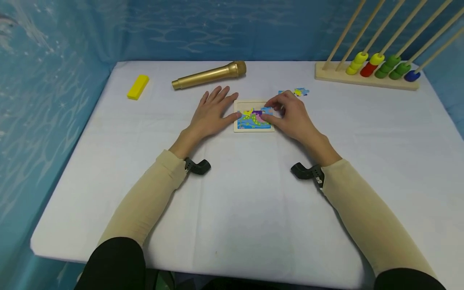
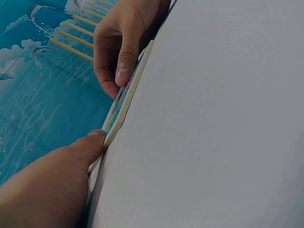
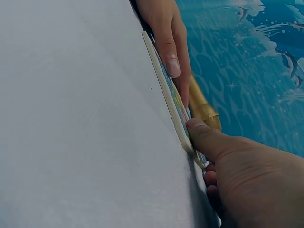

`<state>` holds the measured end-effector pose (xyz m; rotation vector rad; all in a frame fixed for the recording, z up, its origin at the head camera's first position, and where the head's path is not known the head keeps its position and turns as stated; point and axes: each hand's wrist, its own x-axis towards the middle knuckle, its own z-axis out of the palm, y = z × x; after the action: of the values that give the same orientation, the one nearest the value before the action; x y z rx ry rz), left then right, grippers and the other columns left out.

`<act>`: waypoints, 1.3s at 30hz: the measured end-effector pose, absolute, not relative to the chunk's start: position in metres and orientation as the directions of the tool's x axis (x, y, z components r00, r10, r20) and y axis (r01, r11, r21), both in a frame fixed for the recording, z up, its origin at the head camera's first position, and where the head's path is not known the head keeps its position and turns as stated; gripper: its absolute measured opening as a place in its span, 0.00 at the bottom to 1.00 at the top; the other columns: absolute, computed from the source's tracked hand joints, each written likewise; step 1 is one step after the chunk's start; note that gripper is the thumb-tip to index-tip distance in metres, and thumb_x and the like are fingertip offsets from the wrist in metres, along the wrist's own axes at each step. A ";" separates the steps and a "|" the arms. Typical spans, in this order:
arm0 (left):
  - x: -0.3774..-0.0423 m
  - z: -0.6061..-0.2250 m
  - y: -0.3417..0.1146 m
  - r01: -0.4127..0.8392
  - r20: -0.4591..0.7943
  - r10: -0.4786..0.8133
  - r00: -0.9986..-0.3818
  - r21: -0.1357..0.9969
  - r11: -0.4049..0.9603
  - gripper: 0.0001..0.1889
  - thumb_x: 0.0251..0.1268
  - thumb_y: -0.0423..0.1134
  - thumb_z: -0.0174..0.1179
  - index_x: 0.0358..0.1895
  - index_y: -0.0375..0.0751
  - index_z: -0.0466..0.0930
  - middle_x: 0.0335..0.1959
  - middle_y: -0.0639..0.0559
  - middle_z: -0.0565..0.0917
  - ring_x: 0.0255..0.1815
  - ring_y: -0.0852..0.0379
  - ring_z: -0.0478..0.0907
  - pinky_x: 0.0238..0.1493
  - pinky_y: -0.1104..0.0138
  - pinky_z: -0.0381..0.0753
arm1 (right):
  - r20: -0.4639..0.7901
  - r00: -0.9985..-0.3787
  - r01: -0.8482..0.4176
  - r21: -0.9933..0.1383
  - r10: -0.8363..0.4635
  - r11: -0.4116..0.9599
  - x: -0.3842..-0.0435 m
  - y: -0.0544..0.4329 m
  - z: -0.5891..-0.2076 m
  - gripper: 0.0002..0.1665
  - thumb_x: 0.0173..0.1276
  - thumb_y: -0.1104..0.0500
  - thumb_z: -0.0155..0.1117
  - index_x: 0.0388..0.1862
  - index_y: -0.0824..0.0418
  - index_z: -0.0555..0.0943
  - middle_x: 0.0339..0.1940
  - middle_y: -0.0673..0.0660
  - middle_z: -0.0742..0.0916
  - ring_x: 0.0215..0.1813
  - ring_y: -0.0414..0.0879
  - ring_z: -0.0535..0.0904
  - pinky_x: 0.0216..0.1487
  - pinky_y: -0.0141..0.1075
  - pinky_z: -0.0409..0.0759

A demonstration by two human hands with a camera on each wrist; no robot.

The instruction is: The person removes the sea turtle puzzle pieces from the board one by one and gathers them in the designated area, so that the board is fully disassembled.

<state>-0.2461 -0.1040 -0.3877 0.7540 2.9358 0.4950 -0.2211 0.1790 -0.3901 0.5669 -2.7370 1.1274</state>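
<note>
A small jigsaw puzzle (image 1: 250, 123) in a pale wooden tray (image 1: 250, 130) lies on the table, showing a colourful picture on blue; bare wood shows along its top. My left hand (image 1: 212, 110) lies with fingers spread beside the tray, its thumb on the left edge. The right hand (image 1: 290, 114) is over the tray's right side, pinching a blue puzzle piece (image 1: 267, 109) between thumb and index finger. In the left wrist view the right thumb (image 2: 124, 71) presses down at the puzzle. Loose puzzle pieces (image 1: 301, 92) lie just behind the right hand, partly hidden by it.
A gold microphone (image 1: 208, 76) lies behind the left hand. A yellow block (image 1: 138, 87) is at the back left. On the back right stands a wooden bead rack (image 1: 366, 80) with tall rods and coloured beads. White cloth covers the table (image 1: 239, 201); a blue curtain hangs behind.
</note>
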 end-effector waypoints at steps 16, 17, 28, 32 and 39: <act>-0.248 -0.390 -0.107 0.460 0.010 0.482 -0.876 0.315 0.830 0.40 0.79 0.70 0.45 0.87 0.59 0.52 0.89 0.52 0.46 0.90 0.50 0.35 0.87 0.49 0.29 | 0.223 -0.974 -0.176 -0.866 0.047 0.469 -0.231 0.217 -0.381 0.16 0.75 0.57 0.71 0.58 0.61 0.86 0.44 0.50 0.87 0.46 0.38 0.81 0.48 0.21 0.78; -0.248 -0.390 -0.107 0.460 0.010 0.482 -0.876 0.315 0.830 0.40 0.79 0.70 0.45 0.87 0.59 0.52 0.89 0.52 0.46 0.90 0.50 0.35 0.87 0.49 0.29 | 0.208 -0.973 -0.142 -0.885 0.102 0.444 -0.233 0.225 -0.380 0.17 0.74 0.57 0.72 0.58 0.61 0.86 0.44 0.48 0.87 0.46 0.37 0.81 0.49 0.21 0.79; -0.248 -0.388 -0.107 0.459 0.007 0.482 -0.876 0.318 0.830 0.40 0.79 0.70 0.45 0.87 0.59 0.52 0.89 0.53 0.46 0.90 0.50 0.35 0.87 0.49 0.29 | 0.156 -0.902 0.066 -0.872 0.403 0.484 -0.243 0.277 -0.391 0.18 0.75 0.52 0.70 0.60 0.56 0.87 0.45 0.45 0.88 0.45 0.30 0.81 0.52 0.20 0.79; -0.249 -0.389 -0.106 0.460 0.012 0.483 -0.876 0.323 0.827 0.40 0.79 0.69 0.45 0.86 0.59 0.53 0.89 0.52 0.46 0.90 0.51 0.35 0.87 0.50 0.29 | 0.205 -0.903 0.052 -0.821 0.378 0.568 -0.242 0.277 -0.393 0.19 0.77 0.53 0.67 0.63 0.56 0.86 0.56 0.56 0.89 0.48 0.30 0.80 0.55 0.21 0.79; -0.249 -0.391 -0.105 0.465 0.006 0.491 -0.871 0.329 0.822 0.40 0.79 0.69 0.45 0.87 0.58 0.52 0.89 0.52 0.46 0.90 0.51 0.34 0.87 0.50 0.28 | 0.242 -0.927 0.028 -0.719 0.287 0.695 -0.237 0.271 -0.397 0.23 0.75 0.54 0.66 0.65 0.60 0.84 0.57 0.61 0.85 0.50 0.41 0.76 0.53 0.24 0.73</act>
<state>-0.2488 -0.1052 -0.3908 0.7680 2.9229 0.4970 -0.2373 0.2708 -0.3974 -0.2470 -2.5701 1.0819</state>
